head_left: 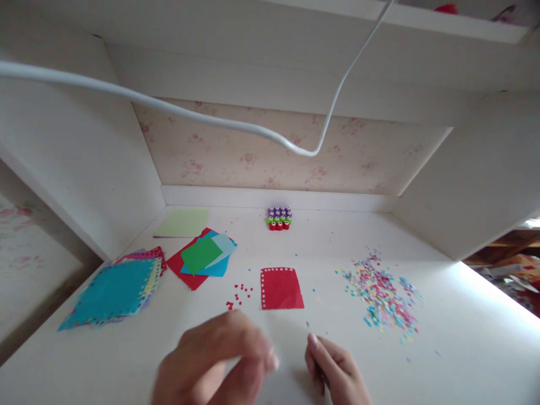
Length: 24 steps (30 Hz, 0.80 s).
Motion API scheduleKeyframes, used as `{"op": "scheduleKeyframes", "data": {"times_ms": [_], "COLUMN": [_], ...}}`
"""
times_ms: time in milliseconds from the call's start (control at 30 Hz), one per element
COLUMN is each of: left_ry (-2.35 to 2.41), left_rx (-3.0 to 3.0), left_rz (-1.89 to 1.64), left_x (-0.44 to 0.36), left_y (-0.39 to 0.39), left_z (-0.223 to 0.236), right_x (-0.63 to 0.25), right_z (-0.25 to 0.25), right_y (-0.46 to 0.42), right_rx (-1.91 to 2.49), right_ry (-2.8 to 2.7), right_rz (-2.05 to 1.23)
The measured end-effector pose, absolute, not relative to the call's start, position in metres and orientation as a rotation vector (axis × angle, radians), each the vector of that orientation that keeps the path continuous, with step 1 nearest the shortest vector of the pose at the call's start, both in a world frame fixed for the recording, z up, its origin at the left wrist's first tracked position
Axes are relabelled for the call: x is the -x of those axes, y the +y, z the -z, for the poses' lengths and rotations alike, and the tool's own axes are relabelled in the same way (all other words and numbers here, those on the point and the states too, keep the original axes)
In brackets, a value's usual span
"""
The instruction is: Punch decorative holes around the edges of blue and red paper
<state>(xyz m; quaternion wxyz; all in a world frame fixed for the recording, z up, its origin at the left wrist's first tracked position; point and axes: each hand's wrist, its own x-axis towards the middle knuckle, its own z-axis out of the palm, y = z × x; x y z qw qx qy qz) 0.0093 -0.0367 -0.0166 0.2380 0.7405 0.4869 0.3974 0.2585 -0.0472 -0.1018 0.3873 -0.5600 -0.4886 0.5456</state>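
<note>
My left hand (215, 357) is above the near part of the white table, blurred, with its fingers curled and the fingertips drawn together. Whatever it may pinch is hidden. To its right my right hand (333, 368) is closed; a dark sliver shows under its fingers, too little to name. Just beyond the hands lies a red paper square (282, 289), punched with holes along its left and top edges. Small red paper cutouts (238, 296) are scattered left of the square. Several small craft punches (279, 218) in purple, green and red stand in rows farther back.
A pile of multicoloured confetti (383, 292) spreads on the right. Punched sheets (112, 289) are stacked at left, beside plain coloured papers (202, 254) and a pale green stack (181, 223). A white cable (253, 128) hangs across the view below the shelf (261, 50).
</note>
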Motion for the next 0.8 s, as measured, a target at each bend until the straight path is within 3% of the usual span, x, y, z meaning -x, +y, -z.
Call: {"op": "scheduleKeyframes", "data": {"times_ms": [167,400,633,800], "left_ry": [1.146,1.364,1.364,1.385], "left_rx": [-2.105,-2.318,-2.491,-2.495], "left_rz": [-1.009,-0.832,-0.525,-0.499], "left_x": [-0.044,-0.039,-0.04,-0.04], "left_y": [0.031,0.062,0.059,0.056], "left_z": [0.047,0.104,0.107,0.103], "right_x": [-0.28,-0.299,-0.282,-0.278], "right_z": [0.071,0.08,0.091,0.099], "right_y": [0.022,0.157,0.234,0.247], "right_rx": [1.386,1.623,1.566,1.524], "right_ry": [-1.296,-1.753,-2.062,-2.156], "right_rz": [-1.129,-0.639,-0.408,-0.331]}}
